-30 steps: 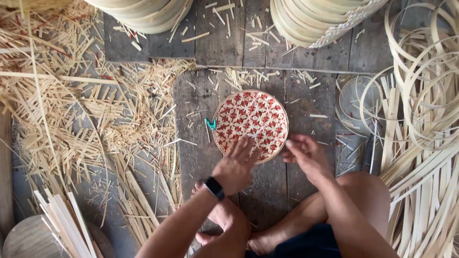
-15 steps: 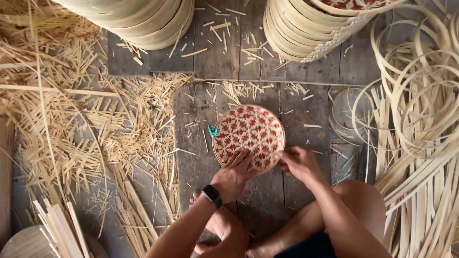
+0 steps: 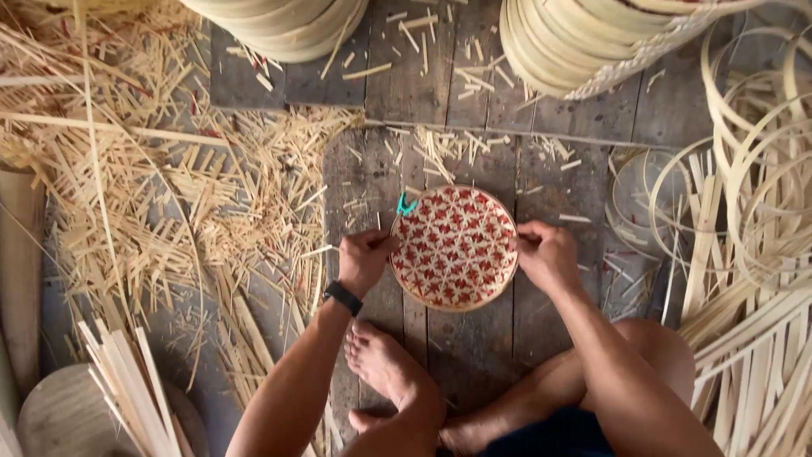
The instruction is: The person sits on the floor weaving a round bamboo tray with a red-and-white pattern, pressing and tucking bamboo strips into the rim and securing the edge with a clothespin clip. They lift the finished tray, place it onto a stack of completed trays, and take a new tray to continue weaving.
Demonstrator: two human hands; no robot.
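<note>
A round woven tray (image 3: 454,247) with a red and pale star pattern lies on the dark wooden boards in front of me. A small teal loop (image 3: 406,204) sticks out at its upper left rim. My left hand (image 3: 364,258) grips the tray's left rim, a black band on its wrist. My right hand (image 3: 548,254) grips the right rim. My bare feet and bent legs rest just below the tray.
Stacks of pale woven trays (image 3: 592,38) stand at the top. Loose bamboo shavings (image 3: 144,186) cover the floor at left. Coiled and straight bamboo strips (image 3: 753,211) pile up at right. A bundle of flat slats (image 3: 127,381) lies at bottom left.
Both hands have moved from the tray's lower edge out to its left and right rims and taken hold. The view has shifted slightly downward.
</note>
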